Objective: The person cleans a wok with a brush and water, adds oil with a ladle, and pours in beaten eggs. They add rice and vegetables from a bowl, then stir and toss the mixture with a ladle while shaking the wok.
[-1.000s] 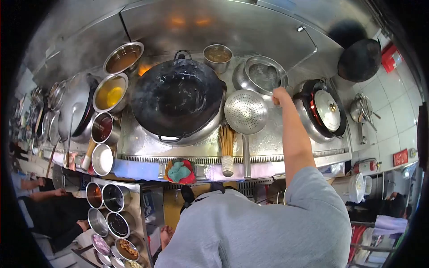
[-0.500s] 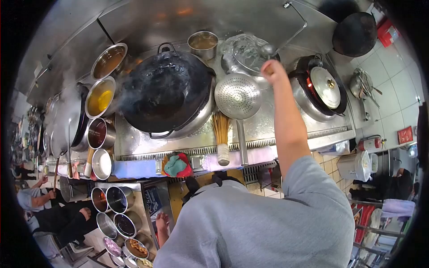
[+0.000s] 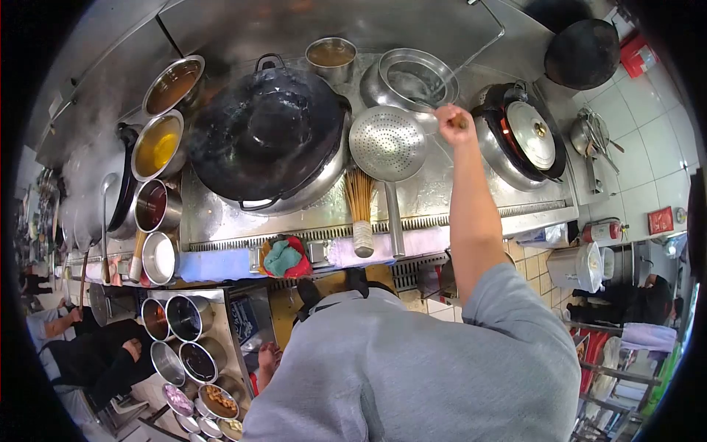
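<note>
My right hand (image 3: 455,125) is closed around the handle of a ladle, whose wooden end shows at my fist. The ladle's bowl is down in a round steel pot (image 3: 383,77) of water, hard to make out there. Just left of my forearm lies a perforated strainer (image 3: 388,144), handle toward me. Beside it is a bamboo wok brush (image 3: 359,210). A large black wok (image 3: 272,140) sits on the burner further left, its inside wet and shiny. Low at my left side, my left hand (image 3: 269,357) has curled fingers; its inside is hidden by my body.
Left of the wok stand bowls of brown liquid (image 3: 174,87) and yellow oil (image 3: 158,146). A lidded pot (image 3: 532,136) is at the right. Folded cloths (image 3: 283,258) lie along the stove's front edge. Seasoning pots (image 3: 188,317) stand lower left, near another person's hand (image 3: 132,348).
My right fist has turned and the ladle's bowl has gone down into the water pot. The splashing there has calmed, and the smoke over the wok has thinned.
</note>
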Available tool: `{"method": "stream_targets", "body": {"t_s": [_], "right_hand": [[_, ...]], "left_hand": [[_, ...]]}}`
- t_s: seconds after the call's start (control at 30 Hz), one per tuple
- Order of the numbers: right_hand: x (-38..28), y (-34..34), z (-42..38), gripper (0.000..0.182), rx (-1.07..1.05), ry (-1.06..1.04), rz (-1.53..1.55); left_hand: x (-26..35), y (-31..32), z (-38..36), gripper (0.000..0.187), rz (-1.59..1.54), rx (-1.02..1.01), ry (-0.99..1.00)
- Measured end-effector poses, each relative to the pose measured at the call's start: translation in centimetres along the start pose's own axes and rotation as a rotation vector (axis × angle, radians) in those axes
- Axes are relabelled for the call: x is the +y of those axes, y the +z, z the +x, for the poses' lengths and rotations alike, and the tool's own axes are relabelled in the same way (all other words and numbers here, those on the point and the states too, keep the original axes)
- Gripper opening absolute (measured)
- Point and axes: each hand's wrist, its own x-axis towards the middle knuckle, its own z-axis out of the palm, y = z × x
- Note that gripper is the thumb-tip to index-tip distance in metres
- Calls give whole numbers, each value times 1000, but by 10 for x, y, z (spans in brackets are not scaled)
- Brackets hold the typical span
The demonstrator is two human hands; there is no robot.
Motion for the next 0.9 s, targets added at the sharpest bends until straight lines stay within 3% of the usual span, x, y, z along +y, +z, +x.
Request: {"method": "stream_targets", "body": {"t_s": [0.03,0.1,0.27,0.4,0.5,0.6,0.67,0.7,0.8,0.9], "right_hand": [[4,-7,-11,16,-34,24,61],[12,-21,-40,48,-149,42,165],[21,-14,-118,34,-213,33,45],[19,-4,-177,26,-99,-8,-206],[20,14,-211,9,344,-168,-761],[27,18,-242,11,501,-297,-1299],[56,18,-253,36,698,-333,-1764],[53,-1,-250,59,748,-395,-1901],[58,-4,-229,62,626,-478,-1577],[52,7,-169,50,528,-488,-1596]], "left_hand": [[2,-3,2,27,16,-11,-6],[12,-9,7,28,60,-25,-8],[48,-26,35,31,118,-51,55],[83,-24,44,39,-30,-57,45],[100,-14,42,36,52,-44,40],[99,-13,47,33,74,-10,10],[94,-14,48,32,50,6,-14],[93,-12,47,31,88,13,-37],[88,-13,42,29,74,1,-75],[94,-14,33,27,172,-48,-46]]}}
